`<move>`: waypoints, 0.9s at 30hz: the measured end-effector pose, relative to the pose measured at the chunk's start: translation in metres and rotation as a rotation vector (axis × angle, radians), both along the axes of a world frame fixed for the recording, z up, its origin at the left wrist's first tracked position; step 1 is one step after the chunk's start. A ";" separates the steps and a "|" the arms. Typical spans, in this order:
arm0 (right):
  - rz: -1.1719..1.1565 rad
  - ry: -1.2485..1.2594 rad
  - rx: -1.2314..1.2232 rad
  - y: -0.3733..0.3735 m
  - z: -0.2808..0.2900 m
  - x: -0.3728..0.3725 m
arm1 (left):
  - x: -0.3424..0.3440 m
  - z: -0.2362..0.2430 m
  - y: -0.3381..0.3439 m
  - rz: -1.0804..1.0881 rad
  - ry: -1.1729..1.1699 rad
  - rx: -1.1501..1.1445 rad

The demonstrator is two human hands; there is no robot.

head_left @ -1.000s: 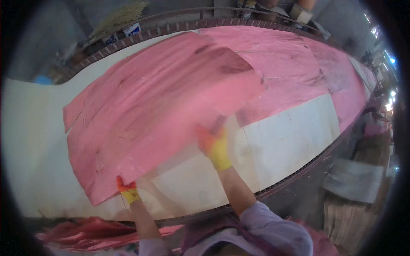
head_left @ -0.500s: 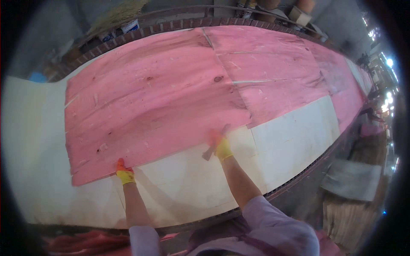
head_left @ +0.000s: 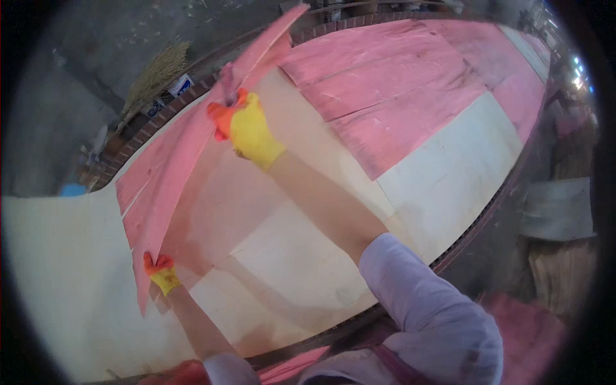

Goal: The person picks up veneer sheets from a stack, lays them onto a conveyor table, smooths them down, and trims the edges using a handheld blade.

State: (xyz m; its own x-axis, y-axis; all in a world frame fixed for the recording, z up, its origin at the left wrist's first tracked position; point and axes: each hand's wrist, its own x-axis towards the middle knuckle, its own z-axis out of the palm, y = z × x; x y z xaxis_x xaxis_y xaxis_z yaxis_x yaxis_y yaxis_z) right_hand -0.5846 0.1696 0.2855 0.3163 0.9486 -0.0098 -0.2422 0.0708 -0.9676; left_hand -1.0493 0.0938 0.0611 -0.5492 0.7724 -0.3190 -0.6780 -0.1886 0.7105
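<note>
A thin pink wood veneer sheet (head_left: 172,176) is raised along its near edge and folded back on itself. My left hand (head_left: 160,269), in a yellow glove with orange fingers, pinches it at the near left corner. Farther up, my right hand (head_left: 251,131), gloved alike, is closed on the lifted edge, which bends upward beyond the fist. A dark pinkish piece shows by the right fingers, too unclear to name. Under the raised sheet lies cream veneer (head_left: 301,269), stained faintly pink. More pink veneer sheets (head_left: 391,83) lie flat to the right.
A low brick-edged rim (head_left: 138,131) runs along the far side. Beyond it are a straw broom (head_left: 154,74) and a white-and-blue container (head_left: 181,85). At right on the floor stands a veneer stack (head_left: 564,273) with a pale sheet (head_left: 557,208) above it.
The pink sheet, flat before, is now lifted and folded away from me. My right hand moved far and left with its edge; the thin tool it held no longer shows clearly.
</note>
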 end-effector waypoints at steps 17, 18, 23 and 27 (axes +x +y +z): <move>-0.166 0.511 -0.369 -0.129 -0.362 0.090 | 0.075 -0.176 -0.044 -0.346 0.046 -0.442; -0.115 0.464 -0.462 -0.131 -0.375 0.088 | 0.079 -0.174 -0.045 -0.364 0.059 -0.382; -0.141 0.465 -0.481 -0.133 -0.395 0.088 | 0.071 -0.185 -0.053 -0.253 -0.061 -0.258; -0.093 0.725 -0.537 -0.124 -0.397 0.084 | 0.026 -0.251 -0.076 -0.291 1.197 -0.309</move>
State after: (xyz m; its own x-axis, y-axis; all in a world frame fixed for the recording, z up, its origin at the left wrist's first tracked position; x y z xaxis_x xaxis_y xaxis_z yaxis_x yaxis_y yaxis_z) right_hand -0.5003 0.0459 -0.1117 0.1349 0.7296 -0.6704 -0.8209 -0.2966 -0.4880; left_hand -1.0234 0.0179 -0.1903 -0.4407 0.8950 0.0691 0.4275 0.1416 0.8929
